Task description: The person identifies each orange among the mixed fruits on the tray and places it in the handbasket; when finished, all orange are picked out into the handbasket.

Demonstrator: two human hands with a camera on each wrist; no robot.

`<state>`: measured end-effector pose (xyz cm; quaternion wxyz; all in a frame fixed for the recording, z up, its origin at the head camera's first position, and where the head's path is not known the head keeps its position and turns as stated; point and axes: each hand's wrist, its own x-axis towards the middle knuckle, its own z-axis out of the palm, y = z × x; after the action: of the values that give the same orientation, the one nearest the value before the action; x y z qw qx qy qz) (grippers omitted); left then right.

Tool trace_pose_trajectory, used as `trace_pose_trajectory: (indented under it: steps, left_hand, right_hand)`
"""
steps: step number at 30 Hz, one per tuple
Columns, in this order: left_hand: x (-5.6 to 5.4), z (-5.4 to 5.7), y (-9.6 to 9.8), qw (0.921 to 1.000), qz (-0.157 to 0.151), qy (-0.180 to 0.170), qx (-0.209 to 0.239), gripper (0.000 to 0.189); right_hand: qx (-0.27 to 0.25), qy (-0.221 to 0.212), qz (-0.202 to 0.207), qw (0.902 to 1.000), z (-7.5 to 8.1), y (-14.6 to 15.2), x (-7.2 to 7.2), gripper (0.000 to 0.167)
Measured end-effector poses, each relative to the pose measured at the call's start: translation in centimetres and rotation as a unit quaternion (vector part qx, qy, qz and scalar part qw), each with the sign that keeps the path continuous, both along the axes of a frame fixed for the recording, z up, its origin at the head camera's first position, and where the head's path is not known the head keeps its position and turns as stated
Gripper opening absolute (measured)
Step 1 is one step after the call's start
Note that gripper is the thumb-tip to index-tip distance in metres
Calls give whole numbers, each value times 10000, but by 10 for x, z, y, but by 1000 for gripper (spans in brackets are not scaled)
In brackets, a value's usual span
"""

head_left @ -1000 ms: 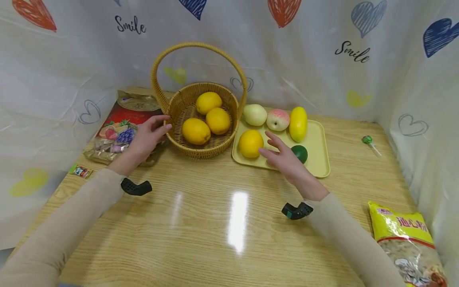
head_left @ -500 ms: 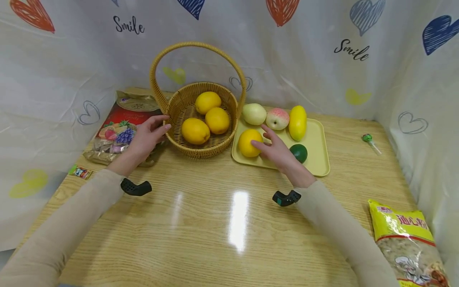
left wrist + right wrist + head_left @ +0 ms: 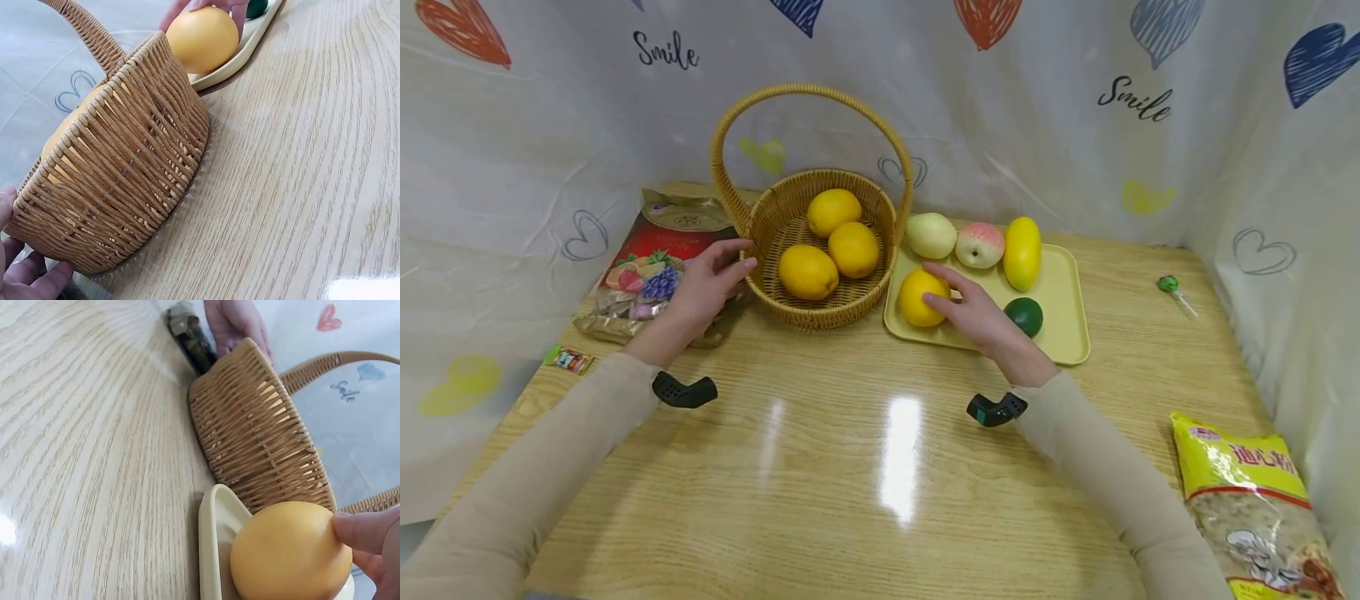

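Observation:
My right hand (image 3: 973, 315) grips a yellow-orange orange (image 3: 917, 300) at the left end of the pale yellow tray (image 3: 1060, 337). In the right wrist view, the thumb presses the side of the orange (image 3: 290, 553). My left hand (image 3: 703, 283) rests its fingertips against the left outside of the wicker basket (image 3: 820, 317). The left wrist view has those fingers (image 3: 53, 278) touching the basket's woven wall (image 3: 125, 162). Inside the basket lie three yellow-orange fruits (image 3: 808, 272). Beside the orange on the tray are a pale green fruit (image 3: 931, 236), a peach (image 3: 980, 245), a long yellow fruit (image 3: 1022, 254) and a dark green fruit (image 3: 1024, 316).
A red and gold candy bag (image 3: 662, 258) lies under the left forearm's side. A small wrapped candy (image 3: 569, 359) sits at the table's left edge. On the right are a lollipop (image 3: 1176, 293) and a yellow pasta bag (image 3: 1255, 500). A printed curtain (image 3: 1037, 125) hangs behind.
My right hand has moved left and its thumb and fingers have closed round the orange. The left hand has stayed at the basket.

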<state>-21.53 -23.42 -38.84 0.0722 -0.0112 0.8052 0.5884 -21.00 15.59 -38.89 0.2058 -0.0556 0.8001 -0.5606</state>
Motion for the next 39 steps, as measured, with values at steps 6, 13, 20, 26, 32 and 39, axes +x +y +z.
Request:
trace_pose_trajectory:
  steps: [6, 13, 20, 26, 32, 39]
  left_hand:
    - [-1, 1, -1, 10000, 23, -30, 26, 57]
    - [1, 1, -4, 10000, 55, -30, -21, 57]
    - [1, -1, -7, 10000, 20, -73, 11, 58]
    - [2, -2, -7, 10000, 21, -27, -20, 57]
    - [2, -3, -4, 10000, -1, 10, 8, 58]
    - [-1, 0, -2, 9997, -94, 77, -204, 62]
  right_hand:
    - [-23, -158, -49, 9999, 2, 4, 1, 53]
    - [487, 389, 239, 9978, -1, 2, -4, 63]
    - [973, 1163, 875, 9846, -1, -4, -6, 58]
    - [972, 881, 828, 9879, 1, -3, -6, 59]
    - [1079, 848, 761, 9876, 3, 0, -3, 55]
    - [850, 668, 754, 9913, 11, 4, 1, 59]
